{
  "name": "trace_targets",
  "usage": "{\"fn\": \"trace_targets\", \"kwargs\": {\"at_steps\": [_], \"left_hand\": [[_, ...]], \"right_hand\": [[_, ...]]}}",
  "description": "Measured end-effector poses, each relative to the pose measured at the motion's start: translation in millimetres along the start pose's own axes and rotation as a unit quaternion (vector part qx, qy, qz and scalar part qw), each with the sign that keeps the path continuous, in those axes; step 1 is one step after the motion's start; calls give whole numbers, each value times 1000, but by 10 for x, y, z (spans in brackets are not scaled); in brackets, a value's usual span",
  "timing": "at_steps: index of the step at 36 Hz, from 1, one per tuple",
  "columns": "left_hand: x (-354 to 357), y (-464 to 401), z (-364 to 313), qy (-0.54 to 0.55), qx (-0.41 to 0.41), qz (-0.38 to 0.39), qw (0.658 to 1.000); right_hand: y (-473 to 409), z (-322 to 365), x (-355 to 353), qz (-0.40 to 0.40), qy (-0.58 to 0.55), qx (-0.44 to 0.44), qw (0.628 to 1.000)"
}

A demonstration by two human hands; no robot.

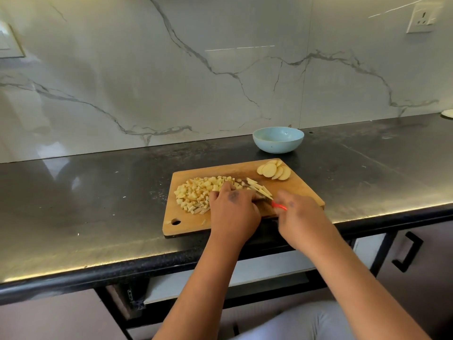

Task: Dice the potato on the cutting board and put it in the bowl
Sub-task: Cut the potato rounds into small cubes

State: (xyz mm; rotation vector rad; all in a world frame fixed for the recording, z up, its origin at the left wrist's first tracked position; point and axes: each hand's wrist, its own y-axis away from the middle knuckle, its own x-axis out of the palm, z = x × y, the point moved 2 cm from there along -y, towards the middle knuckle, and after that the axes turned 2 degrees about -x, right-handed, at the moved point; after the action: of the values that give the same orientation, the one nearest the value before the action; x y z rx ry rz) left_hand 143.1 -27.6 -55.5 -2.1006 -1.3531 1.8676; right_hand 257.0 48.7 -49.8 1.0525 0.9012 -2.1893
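A wooden cutting board [304, 190] lies on the black counter. A heap of diced potato [196, 193] covers its left half. Potato strips [259, 188] lie in the middle, and several round slices [273, 170] sit at its far right corner. My left hand [232, 209] lies over the strips, fingers curled down on them beside the dice. My right hand [299, 214] grips a knife with a red handle [279, 205]; its blade reaches into the strips under my left fingers. A light blue bowl [278, 139], empty, stands behind the board near the wall.
The black counter [98, 204] runs left and right of the board, with a marble wall behind. A white plate edge [447, 114] shows at the far right. Below the counter edge are a cabinet handle [408, 251] and an open drawer [245, 273].
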Motion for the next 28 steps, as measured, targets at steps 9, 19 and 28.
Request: {"fn": "trace_targets", "kwargs": {"at_steps": [9, 19, 28], "left_hand": [[-92, 21, 14, 56, -39, 14, 998], [-32, 29, 15, 18, -19, -1, 1000], [78, 11, 59, -37, 9, -67, 997]], "right_hand": [[379, -144, -329, -72, -48, -44, 995], [282, -128, -100, -49, -8, -67, 997], [332, -151, -129, -88, -9, -73, 993]]}}
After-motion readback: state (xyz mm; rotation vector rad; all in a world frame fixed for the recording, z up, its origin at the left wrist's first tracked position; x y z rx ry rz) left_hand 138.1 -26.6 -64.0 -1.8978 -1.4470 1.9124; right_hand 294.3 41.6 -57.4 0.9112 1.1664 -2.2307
